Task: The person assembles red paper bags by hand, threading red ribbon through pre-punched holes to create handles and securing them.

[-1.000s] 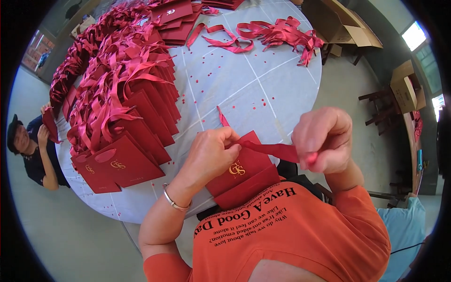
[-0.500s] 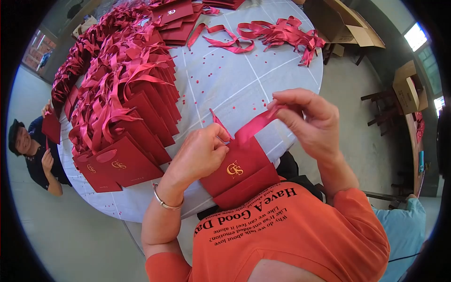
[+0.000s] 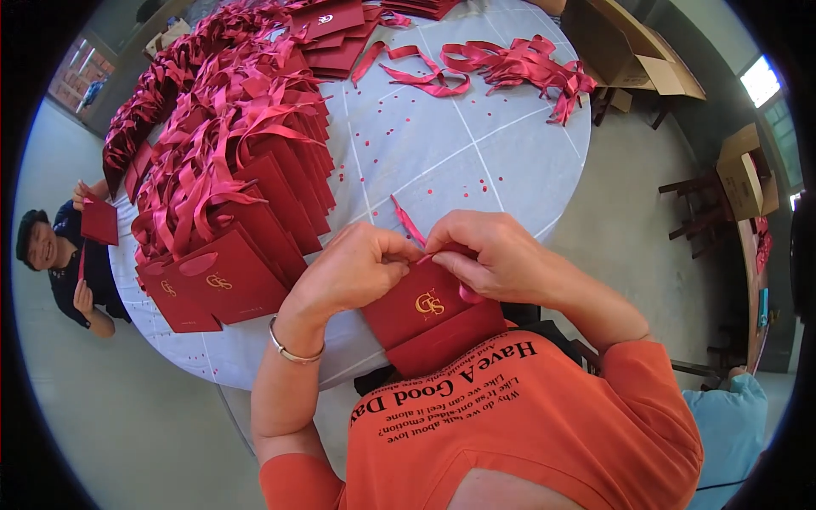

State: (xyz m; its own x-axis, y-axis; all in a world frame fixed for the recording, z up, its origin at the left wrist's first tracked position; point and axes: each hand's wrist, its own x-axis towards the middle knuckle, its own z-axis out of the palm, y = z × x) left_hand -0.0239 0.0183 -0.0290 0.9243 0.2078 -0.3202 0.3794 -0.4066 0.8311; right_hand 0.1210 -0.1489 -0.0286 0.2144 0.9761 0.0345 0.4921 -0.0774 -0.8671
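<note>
A flat red paper gift bag [image 3: 442, 327] with a gold emblem lies against the table's near edge, close to my body. At its top edge my left hand [image 3: 348, 268] is closed, thumb and fingertips pinching the bag beside the ribbon. My right hand [image 3: 493, 255] meets it there, its fingertips pinched on a shiny red ribbon [image 3: 408, 221]. One ribbon end sticks up beyond the hands, and a loop hangs below the right fingers. The exact spot where ribbon and bag meet is hidden by my fingertips.
Rows of red bags with ribbon handles [image 3: 246, 170] fill the table's left side. Loose ribbons [image 3: 518, 68] lie at the far right, with small red paper dots [image 3: 429, 192] scattered on the white cloth [image 3: 476, 136]. Another person [image 3: 72, 263] at left holds a bag. Cardboard boxes [image 3: 629, 51] stand right.
My right hand has come down and left with the ribbon, from up beside the bag to its top edge next to my left hand. The left hand stays at the bag.
</note>
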